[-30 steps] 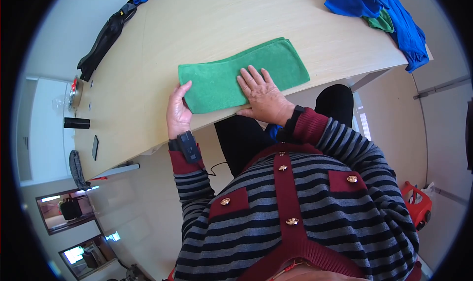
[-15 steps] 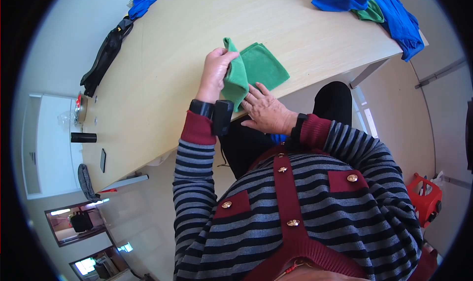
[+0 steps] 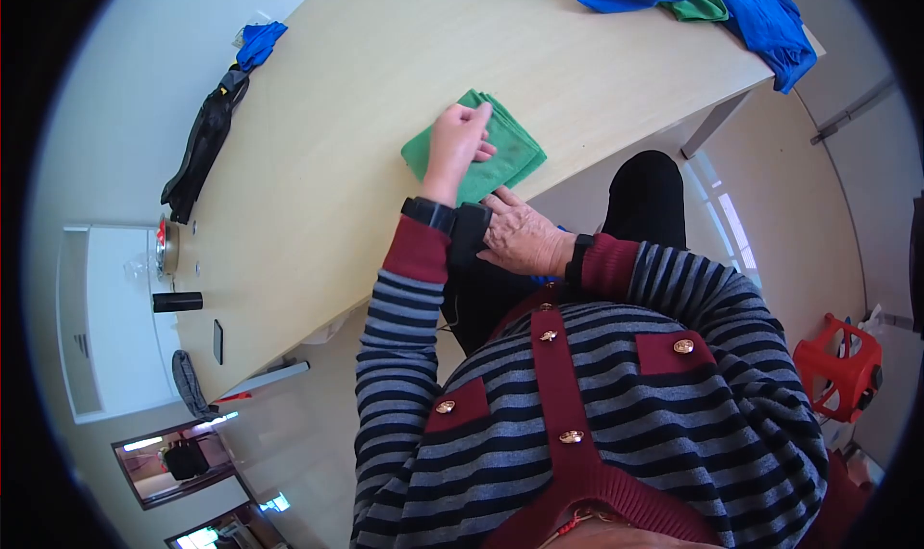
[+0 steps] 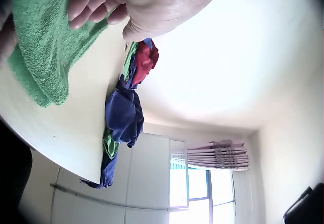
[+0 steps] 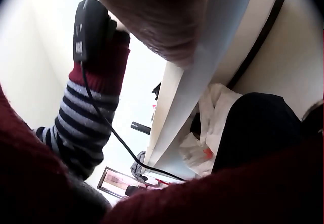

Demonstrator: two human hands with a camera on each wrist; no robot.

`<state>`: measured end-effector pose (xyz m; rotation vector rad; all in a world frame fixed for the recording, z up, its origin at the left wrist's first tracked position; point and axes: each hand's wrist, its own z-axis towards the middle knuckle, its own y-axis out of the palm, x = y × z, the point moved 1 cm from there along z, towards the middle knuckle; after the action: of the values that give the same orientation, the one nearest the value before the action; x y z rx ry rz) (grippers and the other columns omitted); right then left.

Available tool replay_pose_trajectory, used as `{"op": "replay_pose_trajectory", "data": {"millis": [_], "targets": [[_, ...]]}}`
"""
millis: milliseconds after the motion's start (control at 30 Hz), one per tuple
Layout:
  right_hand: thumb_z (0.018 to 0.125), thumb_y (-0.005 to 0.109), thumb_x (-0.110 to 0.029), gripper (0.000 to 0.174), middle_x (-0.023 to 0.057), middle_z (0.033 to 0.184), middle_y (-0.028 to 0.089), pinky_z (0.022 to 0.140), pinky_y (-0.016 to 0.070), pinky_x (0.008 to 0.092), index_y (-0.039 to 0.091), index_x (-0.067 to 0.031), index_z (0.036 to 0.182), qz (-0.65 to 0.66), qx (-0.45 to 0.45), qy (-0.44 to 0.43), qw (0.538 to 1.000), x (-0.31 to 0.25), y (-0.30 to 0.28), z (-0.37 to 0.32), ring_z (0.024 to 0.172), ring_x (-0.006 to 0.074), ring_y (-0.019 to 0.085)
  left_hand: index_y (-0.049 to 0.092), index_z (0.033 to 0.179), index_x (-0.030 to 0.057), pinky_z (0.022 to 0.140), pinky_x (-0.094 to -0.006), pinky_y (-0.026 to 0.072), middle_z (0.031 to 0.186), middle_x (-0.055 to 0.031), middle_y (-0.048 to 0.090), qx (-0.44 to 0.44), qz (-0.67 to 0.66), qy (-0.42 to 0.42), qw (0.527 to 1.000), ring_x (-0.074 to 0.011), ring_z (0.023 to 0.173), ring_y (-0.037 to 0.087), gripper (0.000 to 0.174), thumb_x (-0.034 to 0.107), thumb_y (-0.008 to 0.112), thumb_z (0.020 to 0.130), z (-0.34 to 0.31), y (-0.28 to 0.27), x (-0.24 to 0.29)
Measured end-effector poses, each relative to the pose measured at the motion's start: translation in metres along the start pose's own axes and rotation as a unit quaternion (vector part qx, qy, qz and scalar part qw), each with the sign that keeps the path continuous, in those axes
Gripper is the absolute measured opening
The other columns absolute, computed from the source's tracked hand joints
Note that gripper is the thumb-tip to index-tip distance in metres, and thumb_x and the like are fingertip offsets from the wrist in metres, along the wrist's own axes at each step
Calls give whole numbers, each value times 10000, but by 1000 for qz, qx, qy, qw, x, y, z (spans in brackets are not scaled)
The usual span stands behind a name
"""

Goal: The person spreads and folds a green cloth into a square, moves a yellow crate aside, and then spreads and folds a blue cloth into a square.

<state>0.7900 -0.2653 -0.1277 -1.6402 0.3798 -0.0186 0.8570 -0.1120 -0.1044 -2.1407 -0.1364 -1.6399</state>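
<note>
A green cloth point(image 3: 498, 164) lies folded into a compact, layered piece near the table's front edge. Above its middle is my left hand point(image 3: 459, 145), its fingers loosely bent and not gripping the fabric. In the left wrist view the left hand point(image 4: 157, 6) hovers beside the terry cloth point(image 4: 48, 42), thumb apart from the fingers. My right hand point(image 3: 525, 236) lies at the cloth's near edge, fingertips touching it, partly behind the left wrist's camera. The right wrist view shows only a blurred part of the right hand point(image 5: 157, 19); the cloth is out of that view.
Blue cloths point(image 3: 760, 25) with a green one point(image 3: 701, 2) are heaped at the table's far right corner. A black item point(image 3: 204, 150) lies along the left edge, with a dark cylinder point(image 3: 178, 302) and a phone-like object point(image 3: 218, 342) nearer. The table point(image 3: 327, 164) spans between them.
My left hand has gripped the cloth's left end, carried it rightward over the rest and let go. The cloth is now shorter and thicker. My right hand has slid off its top to the near edge.
</note>
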Motion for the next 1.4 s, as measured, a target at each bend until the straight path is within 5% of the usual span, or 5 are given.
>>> {"op": "replay_pose_trajectory", "data": {"millis": [100,433,800,867,1400], "targets": [[820,731,-372,665,145,1331,551,1185,297,464,539,-7,1342,13,200,-27,979,-5,14,-1,1314,316,478,614,946,-3,553,-293,537,771,-66,662,10,-30,69,997,-155,618,663,268,248,706,946,-23,-33,-14],[808,749,-314,656,145,1336,549,1173,313,464,535,-18,1352,-14,196,-64,978,-20,24,6,1309,310,482,532,1411,28,1184,-459,306,1544,-191,440,50,315,309,896,-394,1444,377,439,264,522,1041,-87,-73,-101],[917,668,-293,499,179,1323,587,1150,340,492,554,-46,1336,265,57,20,962,-16,-39,42,1312,357,499,402,1528,84,1194,-599,209,1620,-134,332,3,451,288,845,-359,1504,265,653,422,568,995,-91,-77,-113],[989,570,-389,516,175,1427,547,1175,304,501,547,-50,1377,93,304,31,948,0,-4,76,1390,369,445,389,1538,93,1192,-614,200,1629,-127,318,-10,470,269,841,-356,1512,251,678,443,576,987,-89,-75,-112],[1032,441,-469,602,131,1577,414,1219,234,485,463,-96,1504,-56,207,167,962,46,8,103,1495,308,318,323,1542,-14,1200,-609,191,1630,-215,278,102,438,186,873,-369,1509,267,820,558,526,991,-83,-102,-130]]}}
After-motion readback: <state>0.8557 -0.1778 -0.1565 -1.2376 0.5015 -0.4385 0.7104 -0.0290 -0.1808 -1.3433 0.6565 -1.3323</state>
